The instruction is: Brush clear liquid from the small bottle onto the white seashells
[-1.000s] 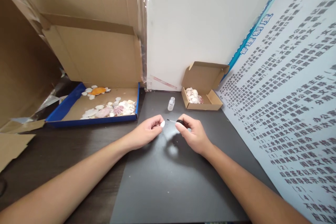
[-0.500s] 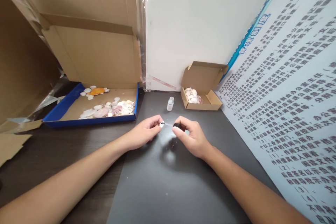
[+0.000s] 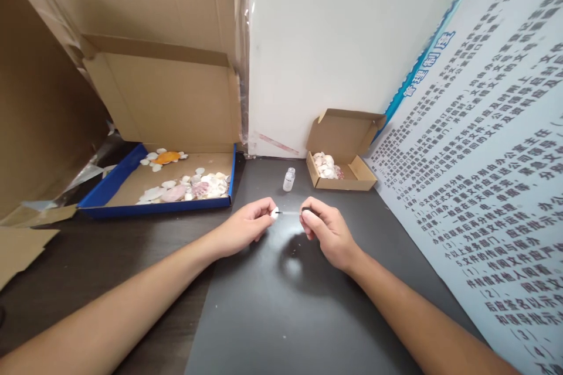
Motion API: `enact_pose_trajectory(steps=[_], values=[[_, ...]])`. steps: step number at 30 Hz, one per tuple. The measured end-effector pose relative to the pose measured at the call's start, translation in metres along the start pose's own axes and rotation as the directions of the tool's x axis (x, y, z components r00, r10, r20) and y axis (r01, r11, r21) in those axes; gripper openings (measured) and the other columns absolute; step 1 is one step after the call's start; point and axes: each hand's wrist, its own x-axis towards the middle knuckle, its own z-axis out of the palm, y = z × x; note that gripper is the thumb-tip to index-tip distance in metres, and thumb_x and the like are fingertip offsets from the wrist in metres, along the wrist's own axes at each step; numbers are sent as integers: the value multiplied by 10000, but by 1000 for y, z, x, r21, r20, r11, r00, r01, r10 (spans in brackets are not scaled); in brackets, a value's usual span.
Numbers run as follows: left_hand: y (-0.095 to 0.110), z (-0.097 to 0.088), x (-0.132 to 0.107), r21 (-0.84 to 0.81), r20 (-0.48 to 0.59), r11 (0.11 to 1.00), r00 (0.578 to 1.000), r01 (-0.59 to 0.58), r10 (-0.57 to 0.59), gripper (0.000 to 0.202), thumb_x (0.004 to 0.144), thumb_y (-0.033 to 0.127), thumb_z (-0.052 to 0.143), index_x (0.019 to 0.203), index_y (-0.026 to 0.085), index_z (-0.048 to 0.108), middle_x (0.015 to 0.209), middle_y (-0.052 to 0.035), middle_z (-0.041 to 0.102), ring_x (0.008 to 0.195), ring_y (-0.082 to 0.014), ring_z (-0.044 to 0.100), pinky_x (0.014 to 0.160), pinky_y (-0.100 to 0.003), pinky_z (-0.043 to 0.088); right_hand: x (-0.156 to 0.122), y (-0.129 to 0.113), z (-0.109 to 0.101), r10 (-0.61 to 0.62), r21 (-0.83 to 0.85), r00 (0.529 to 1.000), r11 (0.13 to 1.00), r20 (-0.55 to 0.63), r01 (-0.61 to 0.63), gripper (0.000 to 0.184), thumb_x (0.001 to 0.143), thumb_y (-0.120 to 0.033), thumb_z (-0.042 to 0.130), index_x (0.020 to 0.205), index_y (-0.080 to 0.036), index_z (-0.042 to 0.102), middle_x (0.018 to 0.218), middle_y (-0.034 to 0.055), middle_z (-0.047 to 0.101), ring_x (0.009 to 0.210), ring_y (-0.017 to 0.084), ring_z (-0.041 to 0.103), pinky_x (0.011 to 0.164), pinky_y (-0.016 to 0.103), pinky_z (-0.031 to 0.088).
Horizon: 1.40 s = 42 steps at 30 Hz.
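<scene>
Between its fingertips my left hand (image 3: 250, 224) pinches a small white shell (image 3: 275, 213). My right hand (image 3: 328, 224) is closed round the black cap of a thin brush (image 3: 288, 212), whose clear stem points left. The brush's dark tip meets the shell, as far as I can see. Beyond both hands a small clear glass bottle (image 3: 288, 180) with a label stands upright and uncapped on the dark grey mat (image 3: 250, 316).
At the left, a blue-sided cardboard box (image 3: 153, 207) holds loose shells and an orange shell ringed by white ones. A smaller cardboard box (image 3: 347, 183) with more shells stands back right. A printed board (image 3: 475, 187) borders the right side; a white wall (image 3: 352, 29) rises behind.
My right hand has turned, so less of the black cap shows and the brush lies more level. The whole view has shifted slightly.
</scene>
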Motion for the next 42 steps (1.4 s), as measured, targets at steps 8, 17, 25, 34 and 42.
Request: enact_pose_trajectory(steps=[8,17,25,34,42], values=[[1,0,1,-14,-14,1000,1000,2,-3,272,841,449,551,808,193,462,598,76,384,509,-79,355,500,-206,318,-1,-2,1,21,-63,1000,998,13,-20,269,932,-400,480,777,-182,498,613,-38,465,562,94,435,559,217,349],[-2,-2,1,-110,-28,994,999,29,-32,228,823,397,568,815,191,469,532,84,389,496,-80,341,509,-203,317,-1,-4,2,12,-85,1000,996,-8,-13,273,911,-389,518,739,-183,472,595,-43,446,557,91,412,550,212,334],[2,-1,0,-161,-48,985,996,63,-72,165,777,325,548,802,185,465,549,80,395,503,-78,346,507,-206,330,-2,-4,4,32,-120,999,992,12,-30,272,907,-398,542,760,-175,492,622,-41,465,575,87,415,565,205,333],[1,-1,1,-221,-58,972,994,75,-90,143,770,300,541,777,179,466,567,77,374,490,-71,357,499,-209,323,-2,-4,3,42,-128,999,991,-1,-42,287,900,-406,553,742,-177,481,615,-43,460,567,84,404,554,203,325],[2,-1,1,-222,-71,972,993,72,-89,126,744,275,527,774,182,447,560,76,382,489,-72,364,498,-211,324,-3,-6,6,1,-104,999,995,36,3,243,922,-389,517,801,-178,524,630,-38,489,574,88,427,566,206,342]])
